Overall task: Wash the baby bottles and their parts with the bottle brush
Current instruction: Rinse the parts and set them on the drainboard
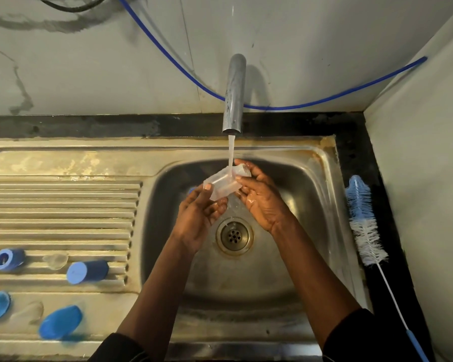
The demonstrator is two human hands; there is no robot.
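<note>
Both hands hold one clear bottle tilted under the stream from the tap, above the sink basin. The left hand pinches its lower end between thumb and fingers; the right hand curls round its upper end. The brush lies on the dark surface just right of the sink. On the draining board lie two blue rings, two blue caps and two clear teats.

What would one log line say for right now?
step: rinse | left hand: holds clear bottle | right hand: holds it too | tap: running | bottle brush: beside sink
</note>
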